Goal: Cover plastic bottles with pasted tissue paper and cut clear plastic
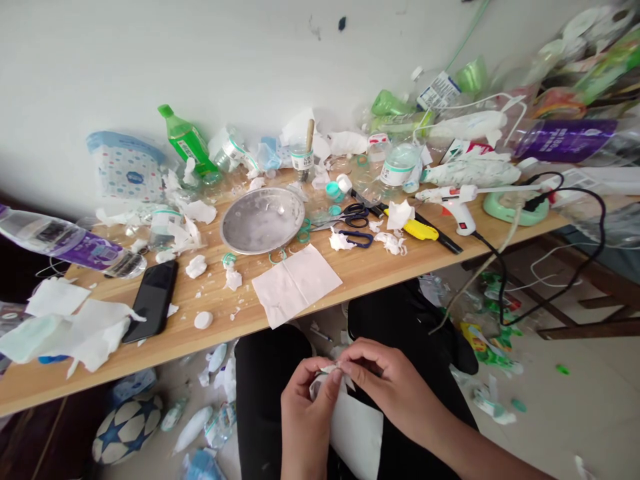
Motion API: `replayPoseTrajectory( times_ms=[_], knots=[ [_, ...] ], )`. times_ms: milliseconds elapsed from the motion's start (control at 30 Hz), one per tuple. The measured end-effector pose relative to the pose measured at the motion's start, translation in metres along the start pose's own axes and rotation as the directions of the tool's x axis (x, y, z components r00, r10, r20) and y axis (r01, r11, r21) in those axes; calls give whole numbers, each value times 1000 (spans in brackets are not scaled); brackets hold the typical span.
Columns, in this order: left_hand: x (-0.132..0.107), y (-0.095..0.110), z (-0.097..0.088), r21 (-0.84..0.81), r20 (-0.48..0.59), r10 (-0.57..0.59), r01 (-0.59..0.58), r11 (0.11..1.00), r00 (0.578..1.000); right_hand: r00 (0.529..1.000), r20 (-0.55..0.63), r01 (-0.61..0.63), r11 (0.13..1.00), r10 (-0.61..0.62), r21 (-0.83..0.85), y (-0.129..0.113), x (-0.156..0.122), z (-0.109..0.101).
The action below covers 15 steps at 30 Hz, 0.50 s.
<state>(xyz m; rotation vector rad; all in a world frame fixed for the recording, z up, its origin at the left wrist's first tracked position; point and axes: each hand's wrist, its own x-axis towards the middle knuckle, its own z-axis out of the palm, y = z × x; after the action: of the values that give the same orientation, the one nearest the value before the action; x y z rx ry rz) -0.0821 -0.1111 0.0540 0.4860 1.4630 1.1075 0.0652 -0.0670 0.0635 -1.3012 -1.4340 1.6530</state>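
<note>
At six o'clock, below the counter's (370, 270) near edge, the left hand (306, 417) and right hand (395, 387) meet over the lap. The fingers of both are pinched shut on the top edge of a white tissue (356, 430), which hangs against the knees (probably held there because the counter is crowded). Toward twelve, a flat napkin (296, 283) overhangs that edge, with a metal dish (263, 220) beyond it. The only free room is the lap.

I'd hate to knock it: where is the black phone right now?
In the head view the black phone lies flat on the left of the wooden table, near its front edge, beside a heap of white tissues.
</note>
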Motion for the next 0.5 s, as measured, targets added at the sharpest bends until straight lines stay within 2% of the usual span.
replayPoseTrajectory(
  times_ms=[133, 233, 400, 500],
  knots=[
    [0, -3, 0, 21, 18, 55, -55, 998, 998, 995, 59, -94, 979, 85, 179, 3, 2, -1],
    [-1, -5, -1, 12, 37, 104, -105, 994, 994, 994, 48, -106, 977, 99, 185, 6, 2, 0],
    [-1, -2, 2, -140, 42, -14, 19, 990, 999, 995, 5, -95, 977, 96, 193, 7, -2, -1],
    [-1, 0, 5, -210, -2, -34, 33, 977, 999, 997, 12, -73, 991, 72, 110, 6, -5, -3]
  ],
)
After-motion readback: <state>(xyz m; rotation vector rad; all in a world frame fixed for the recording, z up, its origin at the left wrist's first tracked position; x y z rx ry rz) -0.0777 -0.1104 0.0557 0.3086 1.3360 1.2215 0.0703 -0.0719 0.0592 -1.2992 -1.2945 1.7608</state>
